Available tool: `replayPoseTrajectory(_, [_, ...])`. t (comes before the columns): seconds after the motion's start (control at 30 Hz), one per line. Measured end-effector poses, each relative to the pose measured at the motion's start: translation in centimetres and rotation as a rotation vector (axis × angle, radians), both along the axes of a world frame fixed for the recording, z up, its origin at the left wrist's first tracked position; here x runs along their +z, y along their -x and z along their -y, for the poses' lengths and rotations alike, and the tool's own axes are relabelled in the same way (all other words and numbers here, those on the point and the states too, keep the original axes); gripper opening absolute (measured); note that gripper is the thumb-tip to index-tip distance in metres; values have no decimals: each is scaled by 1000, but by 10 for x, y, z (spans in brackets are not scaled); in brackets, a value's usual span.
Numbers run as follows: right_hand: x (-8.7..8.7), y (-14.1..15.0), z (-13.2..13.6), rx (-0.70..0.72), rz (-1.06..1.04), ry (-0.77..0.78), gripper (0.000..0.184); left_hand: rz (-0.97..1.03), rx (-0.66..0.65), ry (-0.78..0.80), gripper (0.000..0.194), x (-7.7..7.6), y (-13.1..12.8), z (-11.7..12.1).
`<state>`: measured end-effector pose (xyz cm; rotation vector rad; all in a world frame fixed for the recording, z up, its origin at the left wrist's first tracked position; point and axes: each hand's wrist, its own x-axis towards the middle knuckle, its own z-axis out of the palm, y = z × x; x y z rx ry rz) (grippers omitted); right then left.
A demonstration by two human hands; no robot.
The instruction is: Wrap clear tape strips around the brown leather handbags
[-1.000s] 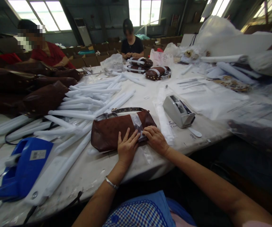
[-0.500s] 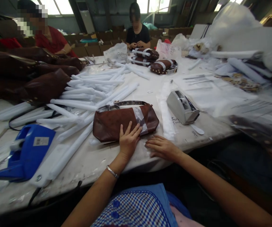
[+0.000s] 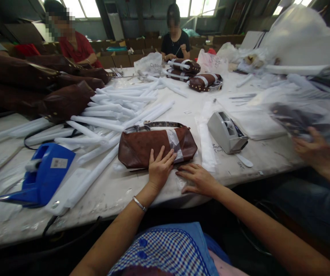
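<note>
A brown leather handbag (image 3: pixel 139 147) lies on its side in front of me, its strap (image 3: pixel 165 124) along the far edge. A whitish translucent band (image 3: pixel 175 143) crosses its right part. My left hand (image 3: pixel 160 166) rests on the bag's near side with fingers spread, the fingertips by the band. Just right of it, my right hand (image 3: pixel 198 179) lies on the table edge, fingers stretched out, over a scrap of clear film (image 3: pixel 180 184). Neither hand is wrapped round anything.
A grey tape dispenser (image 3: pixel 226 132) stands right of the bag, a blue tape dispenser (image 3: pixel 46 174) to the left. White wrapped rolls (image 3: pixel 110 111) and brown bags (image 3: pixel 64 101) are heaped at left. A co-worker's hand (image 3: pixel 316 149) holds a plastic-wrapped item at right. Two people sit across the table.
The view has shifted slightly, so things on the table appear further right. My hands stay in place at the bag. The co-worker's hand at right has raised the plastic-wrapped item over the table.
</note>
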<state>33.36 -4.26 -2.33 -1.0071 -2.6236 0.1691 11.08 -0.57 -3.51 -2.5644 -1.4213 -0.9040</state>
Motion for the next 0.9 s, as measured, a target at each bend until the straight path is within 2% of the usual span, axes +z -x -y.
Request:
replayPoseTrajectory(0.1, [-4, 6, -5, -42, -59, -69, 27, 8, 0, -22, 41, 0, 0, 0])
replayPoseTrajectory(0.17, [-4, 9, -6, -67, -90, -111, 17, 9, -1, -33, 41, 1, 0, 0])
replayPoseTrajectory(0.4, [11, 15, 5, -177, -192, -43, 17, 15, -5, -50, 41, -2, 0, -1])
replayPoseTrajectory(0.67, [-3, 18, 1, -360, -253, -109, 17, 20, -11, -61, 42, -3, 0, -1])
replayPoseTrajectory(0.8, [0, 19, 1, -313, -454, 76, 12, 12, -12, -62, 43, -2, 1, -1])
replayPoseTrajectory(0.9, [3, 18, 1, -286, -561, 172, 30, 16, -12, -60, 43, -1, 1, -1])
